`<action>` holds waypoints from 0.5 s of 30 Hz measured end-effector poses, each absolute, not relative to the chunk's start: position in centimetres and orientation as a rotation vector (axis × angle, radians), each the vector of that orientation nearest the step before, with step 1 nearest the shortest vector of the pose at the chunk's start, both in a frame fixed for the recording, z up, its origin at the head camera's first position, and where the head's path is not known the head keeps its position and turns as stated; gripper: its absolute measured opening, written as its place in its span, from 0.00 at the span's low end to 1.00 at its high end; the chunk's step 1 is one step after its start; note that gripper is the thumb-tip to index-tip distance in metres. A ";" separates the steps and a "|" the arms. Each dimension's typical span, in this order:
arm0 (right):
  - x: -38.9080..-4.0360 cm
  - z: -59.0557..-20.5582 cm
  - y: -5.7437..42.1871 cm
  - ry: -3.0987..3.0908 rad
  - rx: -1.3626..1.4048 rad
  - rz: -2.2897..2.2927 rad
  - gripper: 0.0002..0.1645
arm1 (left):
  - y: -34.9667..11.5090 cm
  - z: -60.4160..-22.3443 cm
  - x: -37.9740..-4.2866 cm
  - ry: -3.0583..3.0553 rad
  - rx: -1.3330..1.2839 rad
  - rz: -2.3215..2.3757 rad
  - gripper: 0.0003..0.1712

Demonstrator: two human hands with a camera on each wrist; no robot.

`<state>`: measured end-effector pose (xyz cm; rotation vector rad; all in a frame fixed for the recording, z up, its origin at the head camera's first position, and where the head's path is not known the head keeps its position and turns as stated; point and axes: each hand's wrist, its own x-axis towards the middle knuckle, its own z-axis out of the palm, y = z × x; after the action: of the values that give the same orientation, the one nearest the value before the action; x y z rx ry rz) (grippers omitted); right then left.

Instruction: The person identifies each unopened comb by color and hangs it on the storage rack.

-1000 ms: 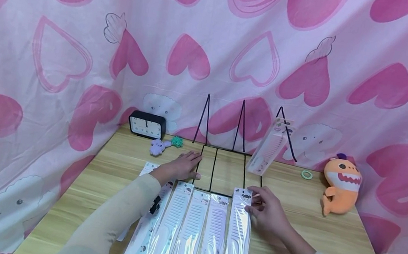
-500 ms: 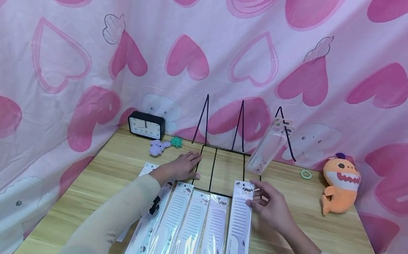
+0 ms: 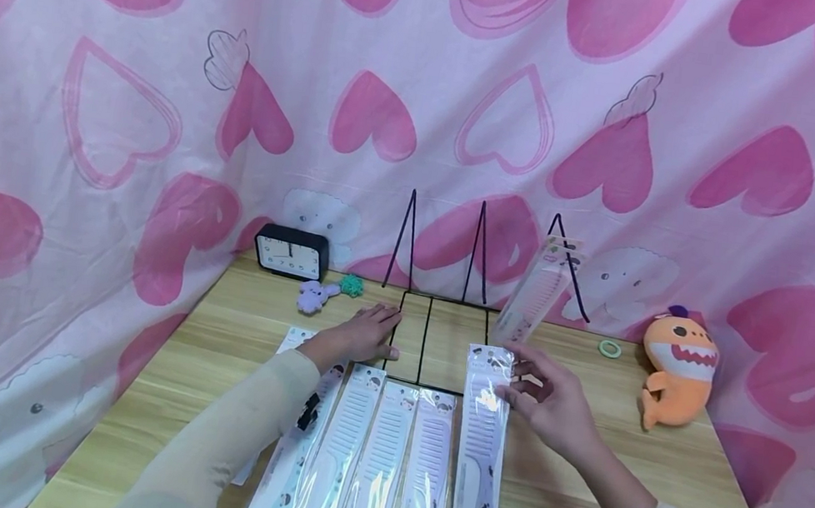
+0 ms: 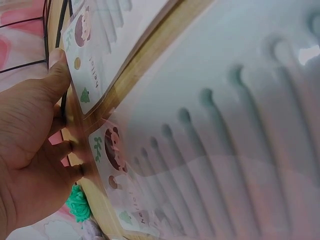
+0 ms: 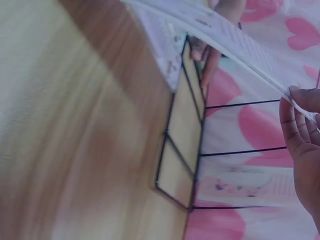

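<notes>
My right hand (image 3: 545,400) pinches the upper right edge of a bagged lilac comb (image 3: 480,447) between thumb and fingers. In the right wrist view that pack (image 5: 235,47) slants up off the wooden table, edge toward the camera. My left hand (image 3: 362,334) rests with fingers extended at the left side of a black wire display rack (image 3: 424,344). Several bagged combs (image 3: 381,461) lie side by side in front of the rack, partly under my left forearm. Another packaged comb (image 3: 537,290) hangs from the rack's right-hand upright.
At the back left stand a black alarm clock (image 3: 291,252), a purple figure (image 3: 314,297) and a green spiky ball (image 3: 352,285). A green ring (image 3: 610,349) and an orange shark plush (image 3: 679,369) sit at the right. A pink heart-print curtain (image 3: 389,17) backs the table (image 3: 621,496).
My right hand has lifted the lilac comb pack upward and toward the rack, so its lower end now shows. The left hand has stayed in place.
</notes>
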<state>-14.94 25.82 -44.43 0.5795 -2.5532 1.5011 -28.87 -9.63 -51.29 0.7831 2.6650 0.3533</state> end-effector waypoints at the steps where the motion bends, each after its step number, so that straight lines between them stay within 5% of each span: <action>1: -14.9 -44.1 25.8 -2.538 0.593 1.495 0.46 | -9.6 -51.3 -28.9 2.665 0.783 0.350 0.50; 15: -14.7 -40.0 24.4 -2.355 0.784 1.356 0.46 | -9.7 -51.3 -28.9 2.668 0.806 0.354 0.49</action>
<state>-14.69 24.43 -39.97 0.7835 -2.3545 1.3557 -28.87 -9.72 -51.34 0.8060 2.6676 0.3538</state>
